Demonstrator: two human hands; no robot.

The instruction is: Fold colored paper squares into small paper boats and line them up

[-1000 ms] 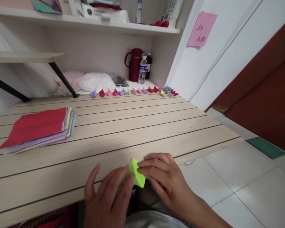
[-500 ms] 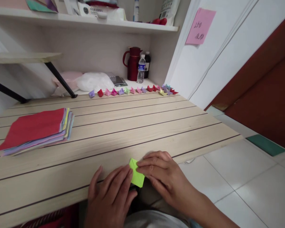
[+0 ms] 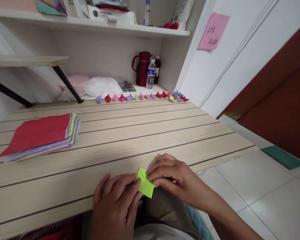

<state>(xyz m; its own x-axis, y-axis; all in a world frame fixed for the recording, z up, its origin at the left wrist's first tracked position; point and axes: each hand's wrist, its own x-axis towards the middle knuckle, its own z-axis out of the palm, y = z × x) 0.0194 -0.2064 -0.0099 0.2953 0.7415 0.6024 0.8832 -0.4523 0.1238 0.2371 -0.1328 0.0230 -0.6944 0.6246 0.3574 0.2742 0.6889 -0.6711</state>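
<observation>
A: Where are the hands working?

B: At 6 o'clock, by the near edge of the counter [image 3: 170,131]. The left hand [image 3: 117,200] is lying at 7, the right hand [image 3: 178,175] at 5, and the lime paper [image 3: 146,185] is sitting between them.

A: State of each grip?

B: Left grip is holding nearly closed on the paper's left side, index fingertip pressing on top, thumb tucking in low. Right grip is pinching the right edge, fingertips and thumb leaving hardly any gap.

A: And the paper itself?

B: Folded small, creases showing on its upper face. One corner is pointing towards 11, the opposite one towards 6, overlapping the counter's edge in view. I can't tell whether it is resting or lifted.

A: Anything else on the counter?

B: A stack [image 3: 41,133] of coloured sheets is lying at 9 o'clock, red uppermost. Small folded pieces [image 3: 122,97] in many colours are lining the far edge from 10 round to 2.

A: Beyond that?

B: A red jug [image 3: 142,70] is standing at 12, a clear bottle [image 3: 150,75] just beside it. A pink note [image 3: 213,31] is hanging between 1 and 2.
</observation>
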